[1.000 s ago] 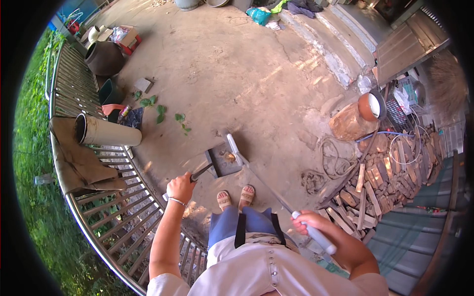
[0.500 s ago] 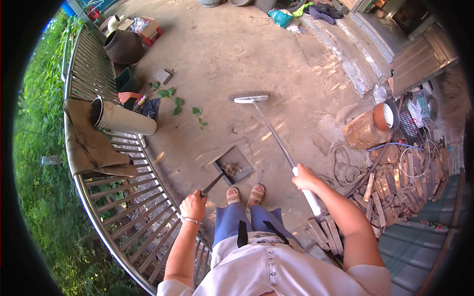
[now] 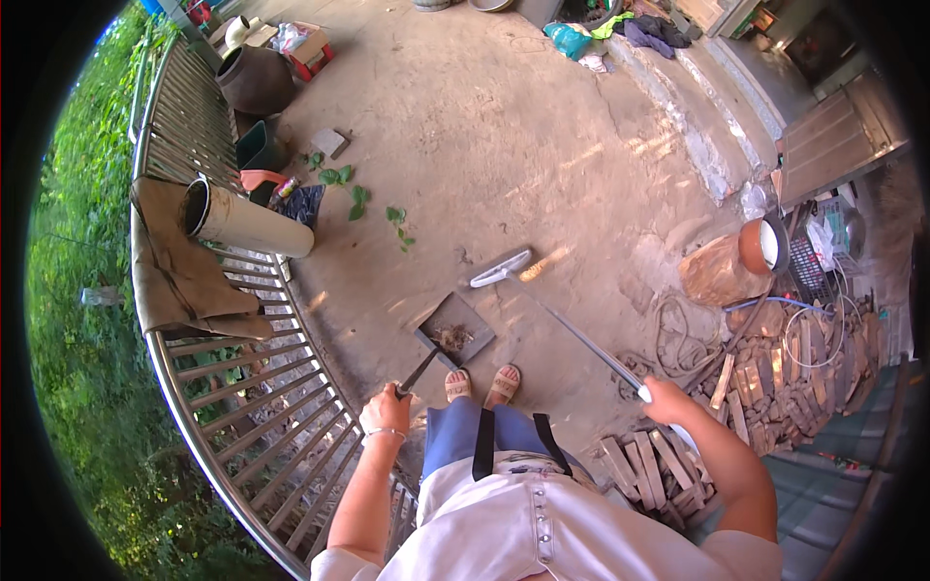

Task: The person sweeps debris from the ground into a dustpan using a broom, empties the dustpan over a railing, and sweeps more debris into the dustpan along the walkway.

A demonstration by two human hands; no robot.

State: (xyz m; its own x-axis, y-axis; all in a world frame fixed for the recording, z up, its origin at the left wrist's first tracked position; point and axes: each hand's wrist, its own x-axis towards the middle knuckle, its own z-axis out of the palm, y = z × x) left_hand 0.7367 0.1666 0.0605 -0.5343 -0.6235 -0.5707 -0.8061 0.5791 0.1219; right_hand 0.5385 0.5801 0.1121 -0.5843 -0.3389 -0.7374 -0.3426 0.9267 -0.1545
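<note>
My left hand [image 3: 385,411] is closed round the dark handle of a dustpan [image 3: 472,322]. The grey square pan lies flat on the floor just ahead of my feet, with a small heap of brown debris [image 3: 451,337] in it. My right hand [image 3: 667,401] grips the white upper part of a long-handled broom [image 3: 572,327]. The broom's pole slants forward and left to its pale head [image 3: 501,268], which is at the floor a short way beyond the dustpan's far right corner, apart from it.
A metal railing [image 3: 254,418] curves along my left, with a large white pipe [image 3: 254,223] leaning there. Leafy sprigs [image 3: 358,197] lie ahead. Stacked firewood [image 3: 765,378], a coiled hose [image 3: 673,334] and a wood stump [image 3: 712,274] stand at right. Concrete steps [image 3: 683,126] rise at far right.
The broom head has come nearer, toward the dustpan, and tilted. My right hand has moved right and down with the handle. The dustpan has stayed nearly in place.
</note>
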